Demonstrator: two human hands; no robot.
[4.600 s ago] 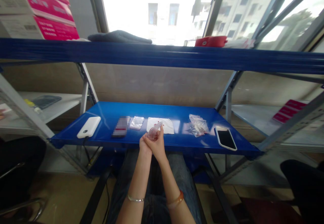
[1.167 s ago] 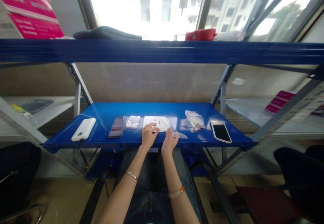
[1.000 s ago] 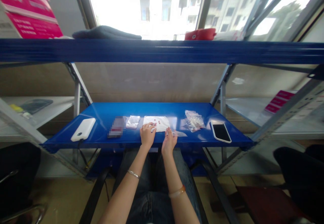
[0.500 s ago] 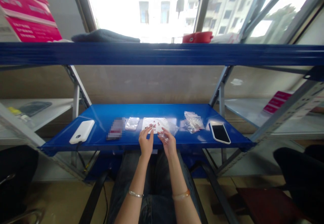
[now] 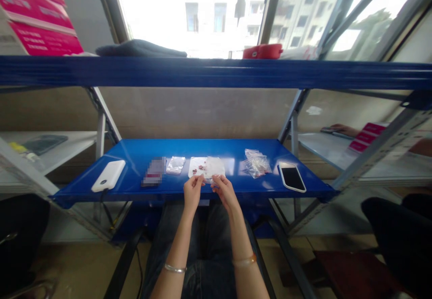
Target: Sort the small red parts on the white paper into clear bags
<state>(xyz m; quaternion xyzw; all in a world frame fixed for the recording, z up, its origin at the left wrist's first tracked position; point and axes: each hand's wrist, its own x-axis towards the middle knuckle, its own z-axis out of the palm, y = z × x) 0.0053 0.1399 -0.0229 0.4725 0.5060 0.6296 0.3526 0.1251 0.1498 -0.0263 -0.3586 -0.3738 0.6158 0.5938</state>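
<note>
A small clear plastic bag [image 5: 213,168] is held up just above the front of the blue shelf [image 5: 135,182]. My right hand [image 5: 224,190] pinches its lower edge, and my left hand [image 5: 193,189] pinches at the bag's left side. Behind the bag lies a white sheet [image 5: 196,167] with several tiny red beads [image 5: 201,167] on it. What my left fingers grip besides the bag's edge I cannot make out.
On the shelf lie a white power bank [image 5: 108,175], a blurred card [image 5: 154,177], a clear packet [image 5: 176,165], a heap of clear bags [image 5: 257,163] and a phone [image 5: 291,177]. Another person's hand [image 5: 340,130] rests on the shelf at the right. A blue beam [image 5: 216,71] runs overhead.
Earlier my left hand touched the beads on the sheet while my right lay on the empty bag. Both hands have since drawn together and lifted the bag over the sheet.
</note>
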